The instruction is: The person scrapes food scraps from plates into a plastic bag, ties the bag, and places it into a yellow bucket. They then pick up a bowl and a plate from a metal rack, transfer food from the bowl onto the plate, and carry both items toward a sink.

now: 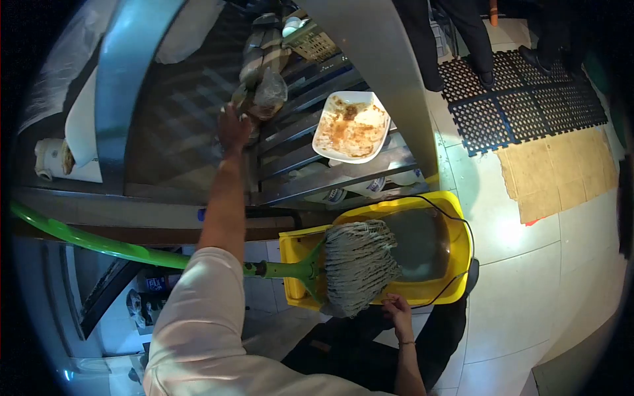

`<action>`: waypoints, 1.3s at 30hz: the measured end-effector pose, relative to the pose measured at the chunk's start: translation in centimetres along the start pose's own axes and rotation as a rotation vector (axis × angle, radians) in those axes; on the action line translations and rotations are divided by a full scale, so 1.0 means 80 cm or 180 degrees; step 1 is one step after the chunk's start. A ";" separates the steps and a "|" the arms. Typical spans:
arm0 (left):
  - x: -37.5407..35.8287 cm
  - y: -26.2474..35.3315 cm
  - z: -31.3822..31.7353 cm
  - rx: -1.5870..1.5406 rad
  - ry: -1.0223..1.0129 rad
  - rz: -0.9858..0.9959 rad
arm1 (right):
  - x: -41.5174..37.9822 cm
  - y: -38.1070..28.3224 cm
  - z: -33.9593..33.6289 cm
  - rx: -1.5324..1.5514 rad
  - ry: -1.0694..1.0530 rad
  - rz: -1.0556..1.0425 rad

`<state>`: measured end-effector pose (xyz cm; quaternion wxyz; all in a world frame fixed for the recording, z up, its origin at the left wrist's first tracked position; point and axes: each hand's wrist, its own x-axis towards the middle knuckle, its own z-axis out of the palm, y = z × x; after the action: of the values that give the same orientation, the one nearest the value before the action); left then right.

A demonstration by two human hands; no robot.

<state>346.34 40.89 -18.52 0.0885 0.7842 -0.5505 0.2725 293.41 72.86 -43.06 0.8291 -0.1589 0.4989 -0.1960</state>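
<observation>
My left hand [234, 129] reaches onto the dark shelf, its fingers closed at a small yellowish-green thing I cannot make out, beside several plastic-wrapped bundles [269, 92]. My right hand [398, 315] is low, at the near rim of a yellow mop bucket [456, 218], with fingers loosely bent and apart. Across the bucket lies a grey string mop head [360, 264] on a green handle [284, 269], which passes under my left arm. Grey, murky water [419, 244] fills the bucket's right part.
A white dish [351, 125] with brown food smears sits on the slatted metal shelf [297, 142]. White containers [370, 185] are below the slats. At right are a black perforated mat [522, 99], flattened cardboard [561, 168] and other people's legs [472, 39].
</observation>
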 end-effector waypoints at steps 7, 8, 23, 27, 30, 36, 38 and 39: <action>-0.062 0.013 -0.019 -0.0005 -0.1457 -0.1451 | 0.010 -0.006 0.000 0.0059 0.0203 -0.0072; -0.061 -0.039 0.013 0.0180 -0.1160 -0.0805 | 0.015 -0.004 -0.003 0.0161 0.0213 -0.0069; 0.109 -0.003 -0.007 0.0348 -0.2123 -0.0304 | -0.016 -0.051 -0.047 0.0085 0.0672 -0.0244; 0.040 0.076 -0.015 0.0884 -0.2602 -0.0273 | -0.059 -0.085 -0.051 -0.0101 0.0694 -0.0651; 0.013 0.120 -0.068 0.0720 -0.2507 -0.0426 | -0.111 -0.116 -0.073 -0.0338 0.0722 -0.0785; -0.096 0.204 -0.166 -0.1283 -0.2029 -0.0186 | -0.213 -0.228 -0.077 -0.0411 0.0789 -0.1027; -0.143 0.222 -0.227 -0.2459 -0.2251 0.0478 | -0.255 -0.286 -0.054 -0.0567 0.0771 -0.1327; -0.156 0.231 -0.287 -0.2973 -0.2141 0.0857 | -0.270 -0.312 -0.043 -0.0712 0.0811 -0.1341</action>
<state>318.89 54.17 -8.89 0.2096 0.6288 -0.7046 -0.2534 277.01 61.31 -16.59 0.6778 -0.3240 0.5737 -0.3263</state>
